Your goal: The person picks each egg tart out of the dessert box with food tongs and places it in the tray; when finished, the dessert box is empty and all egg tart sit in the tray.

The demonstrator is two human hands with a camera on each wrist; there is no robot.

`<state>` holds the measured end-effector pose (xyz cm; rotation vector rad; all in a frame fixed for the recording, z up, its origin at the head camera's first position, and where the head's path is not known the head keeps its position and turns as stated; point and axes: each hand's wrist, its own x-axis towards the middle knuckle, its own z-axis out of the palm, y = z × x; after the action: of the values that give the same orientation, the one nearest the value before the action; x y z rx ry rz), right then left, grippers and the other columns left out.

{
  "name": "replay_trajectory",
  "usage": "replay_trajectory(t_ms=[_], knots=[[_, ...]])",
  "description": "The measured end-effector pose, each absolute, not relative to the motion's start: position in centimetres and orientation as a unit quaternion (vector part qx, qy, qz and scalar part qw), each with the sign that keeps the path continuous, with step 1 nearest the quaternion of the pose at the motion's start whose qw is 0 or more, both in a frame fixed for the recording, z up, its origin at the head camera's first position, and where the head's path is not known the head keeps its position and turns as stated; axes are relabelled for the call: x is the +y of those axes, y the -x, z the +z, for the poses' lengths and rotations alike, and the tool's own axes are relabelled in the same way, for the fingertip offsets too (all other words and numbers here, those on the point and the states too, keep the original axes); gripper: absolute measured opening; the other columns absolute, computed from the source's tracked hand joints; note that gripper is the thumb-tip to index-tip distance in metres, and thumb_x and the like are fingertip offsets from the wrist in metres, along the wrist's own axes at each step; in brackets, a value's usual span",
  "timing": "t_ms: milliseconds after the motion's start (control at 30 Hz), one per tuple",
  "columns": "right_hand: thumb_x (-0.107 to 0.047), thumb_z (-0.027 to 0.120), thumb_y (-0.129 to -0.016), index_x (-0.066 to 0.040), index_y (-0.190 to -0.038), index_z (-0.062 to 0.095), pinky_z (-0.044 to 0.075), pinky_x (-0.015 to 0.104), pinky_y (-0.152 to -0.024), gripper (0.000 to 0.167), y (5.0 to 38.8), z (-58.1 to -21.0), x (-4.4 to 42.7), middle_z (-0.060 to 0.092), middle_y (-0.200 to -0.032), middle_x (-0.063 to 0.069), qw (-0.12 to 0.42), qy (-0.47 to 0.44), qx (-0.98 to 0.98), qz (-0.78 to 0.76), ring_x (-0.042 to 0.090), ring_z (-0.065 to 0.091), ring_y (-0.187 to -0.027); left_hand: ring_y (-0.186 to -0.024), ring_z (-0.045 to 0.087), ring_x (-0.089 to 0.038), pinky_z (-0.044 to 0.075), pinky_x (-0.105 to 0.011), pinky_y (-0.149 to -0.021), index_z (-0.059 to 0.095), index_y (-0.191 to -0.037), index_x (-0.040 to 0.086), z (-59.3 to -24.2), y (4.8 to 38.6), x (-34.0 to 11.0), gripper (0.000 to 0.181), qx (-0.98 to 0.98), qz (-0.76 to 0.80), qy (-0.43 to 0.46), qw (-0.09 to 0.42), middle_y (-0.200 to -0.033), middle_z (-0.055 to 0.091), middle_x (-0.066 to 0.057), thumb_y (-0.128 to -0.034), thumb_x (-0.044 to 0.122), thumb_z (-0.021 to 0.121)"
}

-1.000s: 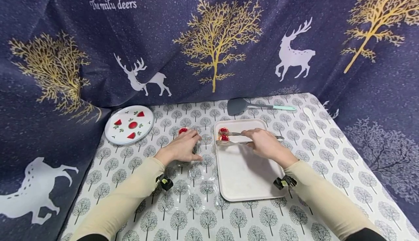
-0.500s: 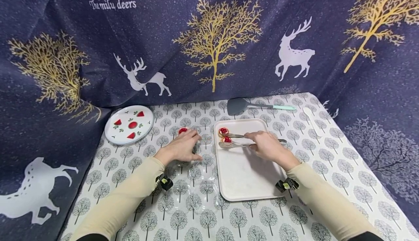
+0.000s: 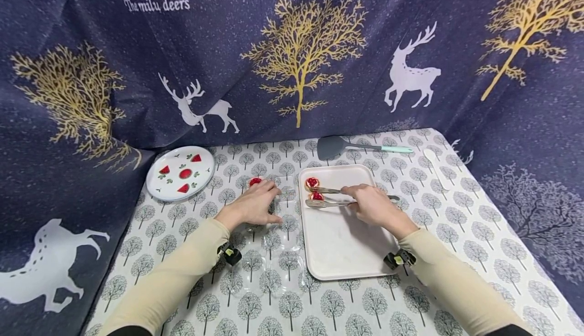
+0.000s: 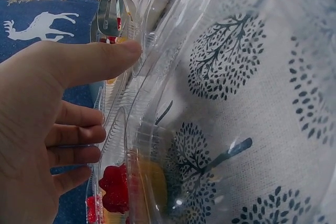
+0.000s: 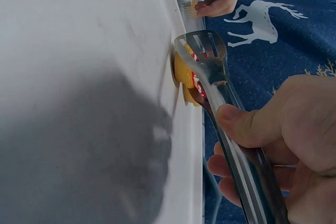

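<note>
My right hand grips metal serving tongs over the cream tray. The tong ends straddle a small red-topped tart; in the right wrist view its yellow side shows between them. Just behind it on the tray sits another tart. My left hand rests at the clear plastic container, its thumb against the ridged edge and its fingers loosely extended. Inside the container, beside that hand, is a red-topped piece with a yellow base. The palm hides part of the container.
A white plate with watermelon pictures lies at the back left. Behind the tray is a grey spatula with a mint handle. A white spoon lies at the right. A dark blue curtain hangs behind the table.
The tongs and the nearer tart have shifted slightly right and toward me, apart from their place at the tray's left rim. My left hand stays where it was.
</note>
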<state>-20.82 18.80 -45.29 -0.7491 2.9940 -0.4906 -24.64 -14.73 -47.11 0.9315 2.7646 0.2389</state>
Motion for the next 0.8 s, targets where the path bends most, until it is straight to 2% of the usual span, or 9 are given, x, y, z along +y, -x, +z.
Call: replay_trajectory(t_ms=[400, 800], knots=[[0.001, 0.071, -0.079, -0.006, -0.134, 0.056, 0.051, 0.056, -0.096, 0.058, 20.82, -45.29, 18.85, 0.062, -0.129, 0.019, -0.004, 0.247, 0.957, -0.153, 0.039, 0.06, -0.115, -0.131, 0.043, -0.024, 0.031, -0.046, -0.117, 0.053, -0.137, 0.011, -47.23, 24.63, -14.68, 0.084, 0.939, 0.073, -0.321, 0.096, -0.138, 0.049, -0.007, -0.0731, 0.062, 0.074], [-0.007, 0.074, -0.081, -0.006, -0.133, 0.058, 0.051, 0.054, -0.097, 0.055, 21.1, -44.58, 18.77, 0.064, -0.127, 0.019, -0.02, 0.267, 0.952, -0.151, 0.038, 0.062, -0.113, -0.137, 0.039, -0.027, 0.024, -0.048, -0.12, 0.05, -0.138, 0.008, -46.77, 24.6, -14.97, 0.085, 0.934, 0.088, -0.332, 0.098, -0.143, 0.047, -0.01, -0.0746, 0.061, 0.073]])
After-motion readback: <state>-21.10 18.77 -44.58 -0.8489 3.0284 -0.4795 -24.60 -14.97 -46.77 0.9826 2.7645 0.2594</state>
